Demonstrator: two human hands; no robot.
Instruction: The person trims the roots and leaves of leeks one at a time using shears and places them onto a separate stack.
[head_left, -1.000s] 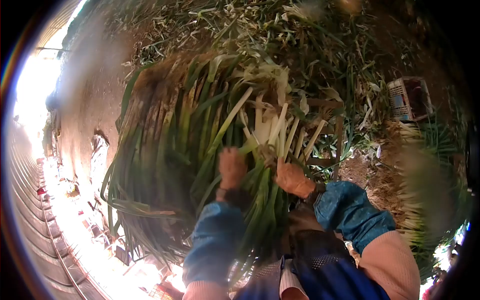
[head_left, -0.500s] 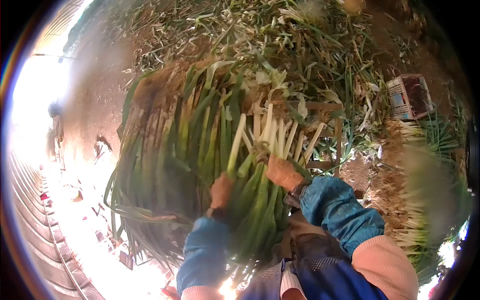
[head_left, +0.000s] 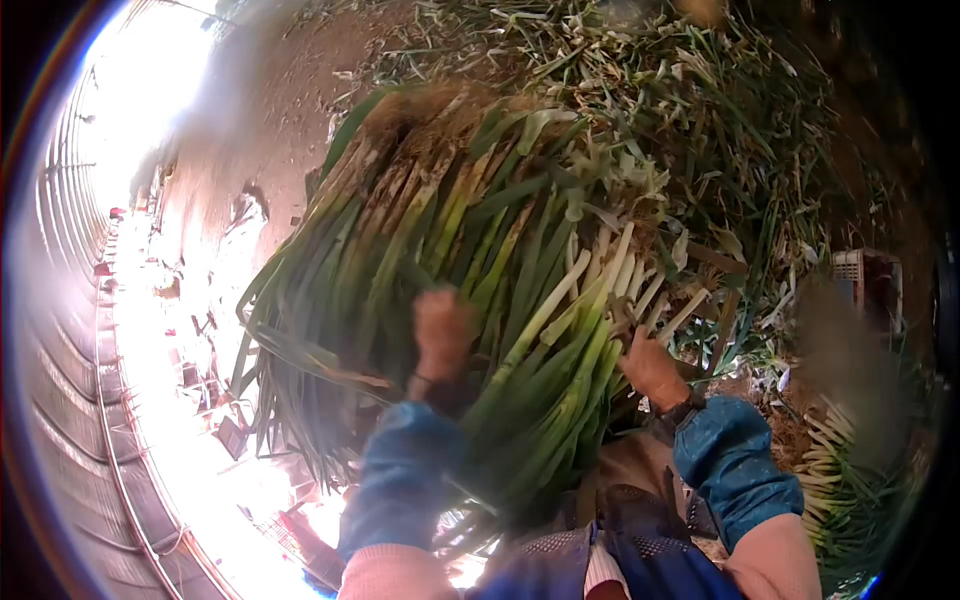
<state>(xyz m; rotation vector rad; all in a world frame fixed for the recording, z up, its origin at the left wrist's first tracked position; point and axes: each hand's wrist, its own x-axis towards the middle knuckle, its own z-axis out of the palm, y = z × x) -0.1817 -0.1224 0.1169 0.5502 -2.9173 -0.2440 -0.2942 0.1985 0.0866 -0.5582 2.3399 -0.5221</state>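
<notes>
A big heap of long green onions lies before me, roots at the top and leaves hanging toward my body. My left hand, smeared by motion, is over the leaves in the middle of the heap; its fingers do not show clearly. To its right, several cleaned green onions with pale stalks lie fanned on top. My right hand is closed at these pale stalks, its fingertips by a small brownish thing that I cannot make out. Blue sleeve covers are on both forearms.
Stripped leaves litter the ground beyond the heap. At the right stands a crate, with more cleaned onions lined up nearer me. A wooden frame piece shows beside the heap. A ribbed wall curves along the left.
The view has turned, so the heap sits further right and tilted. My left hand has moved left across the leaves, away from the pale stalk beside it. My right hand remains by the pale stalks.
</notes>
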